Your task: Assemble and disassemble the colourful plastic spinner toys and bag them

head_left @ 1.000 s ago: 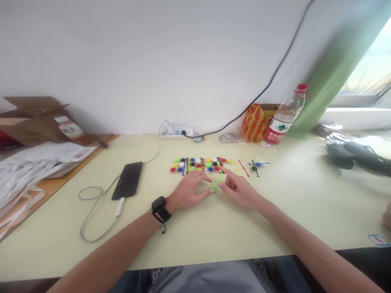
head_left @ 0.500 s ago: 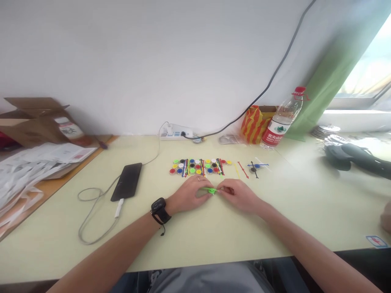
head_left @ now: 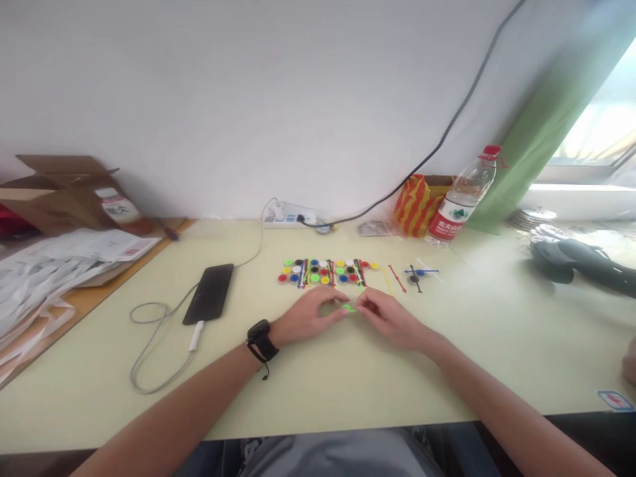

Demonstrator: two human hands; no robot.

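Observation:
A small bright green disc-shaped piece [head_left: 348, 308] is between my hands, just above or on the table. My left hand [head_left: 312, 314] closes on it from the left, thumb and index fingertips at its edge. From the right, my right hand [head_left: 390, 319] comes close with thumb and fingers pinched together. A short green tip points toward those fingers; whether they hold it is hidden. Beyond my hands lie rows of coloured round pieces [head_left: 324, 272] with bundles of thin arrows [head_left: 302, 273] between them. A blue arrow and a black arrow [head_left: 416, 279] lie crossed on discs to the right.
A black phone [head_left: 209, 293] with a white cable lies at left. A power strip [head_left: 288, 216] stands by the wall. At back right are a water bottle [head_left: 454, 202] and a striped bag [head_left: 415, 207]. A dark handheld device [head_left: 576, 262] and another person's hand [head_left: 630, 361] are far right.
The long green arrow that spanned the disc between my hands no longer shows at its left side. My right fingers have drawn slightly away from the disc. The view has shifted a little.

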